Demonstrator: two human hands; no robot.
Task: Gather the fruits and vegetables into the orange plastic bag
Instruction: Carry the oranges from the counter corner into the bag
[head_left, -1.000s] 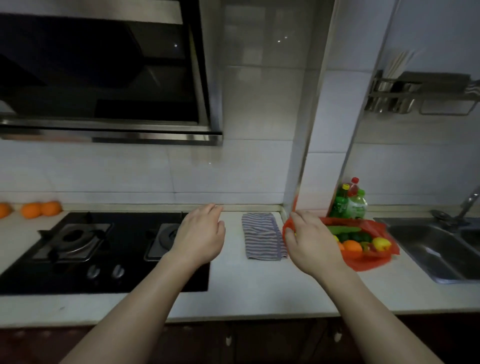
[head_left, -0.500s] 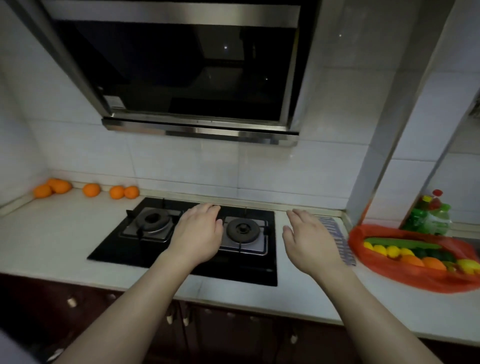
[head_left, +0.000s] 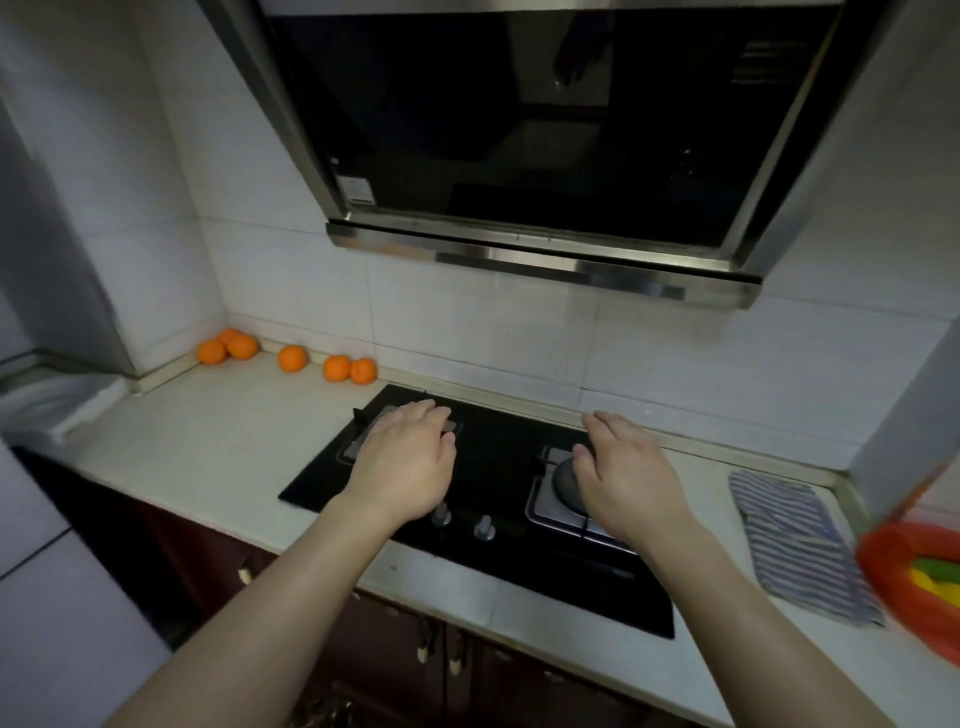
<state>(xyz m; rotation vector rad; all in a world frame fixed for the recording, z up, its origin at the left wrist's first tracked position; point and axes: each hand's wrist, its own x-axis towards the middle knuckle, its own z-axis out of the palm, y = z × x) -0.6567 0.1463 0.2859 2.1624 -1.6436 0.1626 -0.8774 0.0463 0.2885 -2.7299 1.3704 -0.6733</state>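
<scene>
I see left hand (head_left: 402, 467) above left burner of hob (head_left: 501, 462), fingers loosely extended, holding nothing; right hand (head_left: 628, 483) above right burner, likewise relaxed and empty; oranges (head_left: 292, 358) in loose row at far left of counter (head_left: 208, 441), along wall; orange plastic bag (head_left: 891, 564) at right edge, just beyond striped cloth (head_left: 795, 545), green and yellow produce inside, blurred.

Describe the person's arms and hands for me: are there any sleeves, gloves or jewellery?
The left hand and right hand are bare, with no gloves, rings, watch or bracelet showing. The left forearm and right forearm are uncovered too, and no sleeve shows anywhere down to the bottom edge of the picture.
</scene>
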